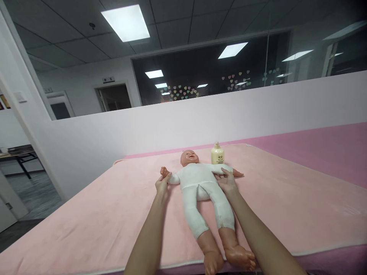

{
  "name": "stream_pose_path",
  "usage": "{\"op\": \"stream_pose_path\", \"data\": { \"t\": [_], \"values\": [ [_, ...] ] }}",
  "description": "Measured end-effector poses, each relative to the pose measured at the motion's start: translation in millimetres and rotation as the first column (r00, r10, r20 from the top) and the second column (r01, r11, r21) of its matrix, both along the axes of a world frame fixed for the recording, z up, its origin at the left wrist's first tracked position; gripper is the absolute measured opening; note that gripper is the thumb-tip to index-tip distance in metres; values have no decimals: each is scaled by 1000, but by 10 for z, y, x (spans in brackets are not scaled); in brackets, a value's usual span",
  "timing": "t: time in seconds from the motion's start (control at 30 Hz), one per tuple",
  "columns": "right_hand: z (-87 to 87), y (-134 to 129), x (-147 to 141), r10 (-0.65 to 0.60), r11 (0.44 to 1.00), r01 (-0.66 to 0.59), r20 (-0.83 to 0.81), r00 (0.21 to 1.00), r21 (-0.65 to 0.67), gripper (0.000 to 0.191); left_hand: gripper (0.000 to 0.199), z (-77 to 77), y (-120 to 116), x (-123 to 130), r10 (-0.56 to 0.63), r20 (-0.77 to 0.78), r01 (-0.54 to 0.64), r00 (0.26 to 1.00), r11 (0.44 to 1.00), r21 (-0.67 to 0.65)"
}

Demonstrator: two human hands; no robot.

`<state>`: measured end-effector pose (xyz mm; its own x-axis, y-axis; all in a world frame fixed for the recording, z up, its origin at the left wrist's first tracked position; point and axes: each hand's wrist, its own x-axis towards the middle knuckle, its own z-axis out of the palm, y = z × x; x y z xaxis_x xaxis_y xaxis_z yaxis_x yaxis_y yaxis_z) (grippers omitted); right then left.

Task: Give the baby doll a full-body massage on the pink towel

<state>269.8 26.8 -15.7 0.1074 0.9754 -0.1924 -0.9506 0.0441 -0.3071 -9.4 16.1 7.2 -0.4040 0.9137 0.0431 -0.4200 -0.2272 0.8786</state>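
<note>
A baby doll (195, 175) with a white cloth body lies on its back on a pink blanket (114, 214), its head away from me and its feet at the near edge. Its arms stretch out to both sides. My left hand (163, 185) is closed around the doll's arm near the wrist, on the left. On the right, my right hand (228, 182) grips the other arm at its white sleeve, thumb on top; its other fingers are partly hidden. Just beyond that arm stands a pale yellow pump bottle (217, 154), upright.
A low white wall (183, 126) with glass above it runs behind the padded surface. Pink padding (329, 152) shows beyond the blanket at the right. A doorway at the far left shows a dark table (21, 152) in another room.
</note>
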Motion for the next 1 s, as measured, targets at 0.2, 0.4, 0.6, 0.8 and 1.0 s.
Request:
{"op": "stream_pose_path", "data": {
  "t": [0.2,0.4,0.6,0.8,1.0],
  "values": [
    [-20,14,7,-1,1000,1,-3,1000,4,26,28,-18,22,3,6,-2,-6,1000,1000,2],
    [-26,25,9,-5,1000,5,9,1000,5,26,28,5,6,24,-28,-25,28,999,1000,8],
    [-24,23,13,1,1000,0,28,1000,-8,24,31,32,-34,30,-84,-40,84,996,996,-7],
    [-35,35,15,-10,1000,10,38,999,-3,25,34,13,-33,34,-79,-53,81,995,996,27],
    [-53,57,24,-3,1000,4,18,1000,-17,25,41,-50,40,20,-17,-113,18,993,1000,5]
  ]
}}
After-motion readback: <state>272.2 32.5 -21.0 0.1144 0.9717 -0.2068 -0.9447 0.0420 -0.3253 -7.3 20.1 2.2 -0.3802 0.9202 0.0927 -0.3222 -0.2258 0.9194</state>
